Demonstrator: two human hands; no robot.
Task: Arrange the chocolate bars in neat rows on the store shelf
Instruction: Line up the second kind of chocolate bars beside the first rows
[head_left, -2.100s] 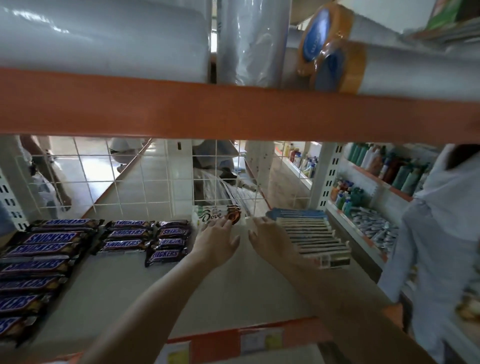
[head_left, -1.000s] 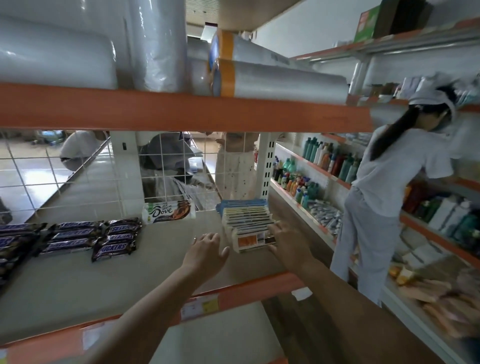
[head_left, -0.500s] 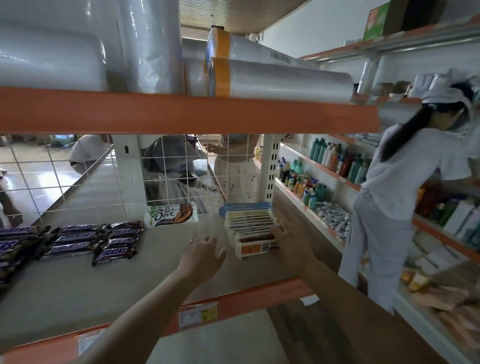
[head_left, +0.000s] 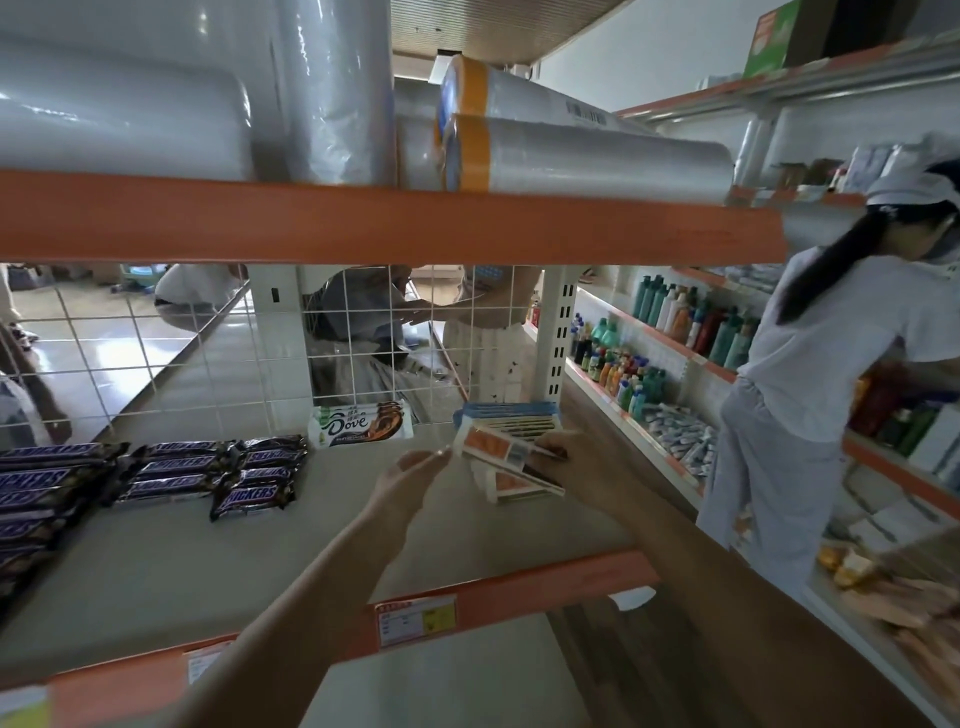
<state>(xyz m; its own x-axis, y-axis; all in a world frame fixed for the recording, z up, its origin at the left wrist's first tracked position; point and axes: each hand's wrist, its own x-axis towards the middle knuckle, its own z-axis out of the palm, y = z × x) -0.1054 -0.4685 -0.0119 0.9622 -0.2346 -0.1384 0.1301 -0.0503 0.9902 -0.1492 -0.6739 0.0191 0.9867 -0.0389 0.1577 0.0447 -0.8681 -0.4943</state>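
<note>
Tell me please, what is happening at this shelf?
A person is stocking chocolate. The right hand grips a flat orange-and-white chocolate box lifted off the row of similar boxes, and the left hand touches its end. Dark Snickers bars lie in rows to the left, beside one white Dove bar.

On the shelf (head_left: 156, 571), Snickers bars (head_left: 171, 478) lie in rows at the left. A Dove bar (head_left: 361, 427) stands at the back against the wire grid (head_left: 208, 353). Right of it sits a stack of boxed bars (head_left: 511, 418), with both hands in front of it.
</note>
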